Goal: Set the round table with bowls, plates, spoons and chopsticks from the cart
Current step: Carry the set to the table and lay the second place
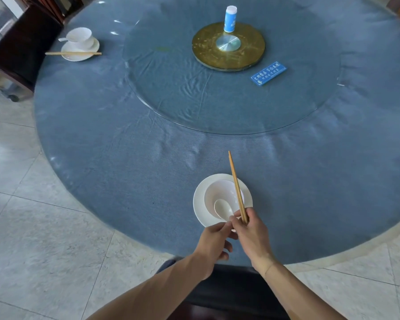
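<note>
Chopsticks [237, 188] are pinched in our right hand [252, 236] over the near bowl [219, 195], which sits on its plate [200, 204] with a spoon [223, 210] at lower centre; our left hand [214, 245] curls loosely beside, gripping nothing we can make out. One setting [80, 43] looks finished at upper left, while most of the tabletop [102, 135] rim still awaits places.

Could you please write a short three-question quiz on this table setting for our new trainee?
1. True or false: the near bowl sits on a plate.
2. What does the right hand hold: A chopsticks, B a cup, C a napkin?
3. Fill in: the far setting's chopsticks lie across its ____.

Key
1. True.
2. A, the chopsticks, angled over the bowl that holds the spoon.
3. Plate.
</note>
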Action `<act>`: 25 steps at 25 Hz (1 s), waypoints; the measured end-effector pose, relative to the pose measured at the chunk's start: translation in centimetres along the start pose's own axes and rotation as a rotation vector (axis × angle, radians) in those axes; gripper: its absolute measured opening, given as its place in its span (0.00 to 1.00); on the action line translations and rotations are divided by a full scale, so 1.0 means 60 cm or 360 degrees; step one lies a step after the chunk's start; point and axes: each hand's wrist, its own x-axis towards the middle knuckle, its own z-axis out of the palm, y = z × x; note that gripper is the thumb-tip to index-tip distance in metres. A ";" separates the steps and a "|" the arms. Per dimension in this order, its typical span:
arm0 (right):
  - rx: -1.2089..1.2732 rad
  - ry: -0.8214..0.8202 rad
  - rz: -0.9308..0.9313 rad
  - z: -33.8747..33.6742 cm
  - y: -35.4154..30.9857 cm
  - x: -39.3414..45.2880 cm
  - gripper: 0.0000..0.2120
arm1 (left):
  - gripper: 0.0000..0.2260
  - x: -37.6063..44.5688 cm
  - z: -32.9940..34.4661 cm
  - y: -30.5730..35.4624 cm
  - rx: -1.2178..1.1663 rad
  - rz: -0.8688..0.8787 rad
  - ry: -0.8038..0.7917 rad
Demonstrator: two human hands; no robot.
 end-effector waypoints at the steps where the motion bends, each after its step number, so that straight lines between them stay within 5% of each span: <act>1: 0.0004 -0.0004 0.0011 0.004 -0.001 0.001 0.05 | 0.13 0.004 -0.003 0.002 -0.0100 -0.0051 0.0034; 7: -0.0048 -0.0092 0.0060 0.011 0.002 -0.012 0.06 | 0.11 0.034 -0.011 0.017 -0.0111 -0.0201 0.0250; 11: -0.0125 -0.0121 0.0053 0.001 0.013 -0.020 0.13 | 0.12 0.051 -0.014 0.026 0.0068 -0.0208 0.0290; 18: -0.0155 -0.0029 0.0029 0.008 0.012 0.005 0.07 | 0.12 0.059 -0.029 0.026 0.0324 -0.0130 0.0288; 25: -0.0154 0.0026 0.0039 -0.007 0.019 -0.003 0.13 | 0.09 0.060 -0.028 0.022 0.0340 -0.0127 0.0335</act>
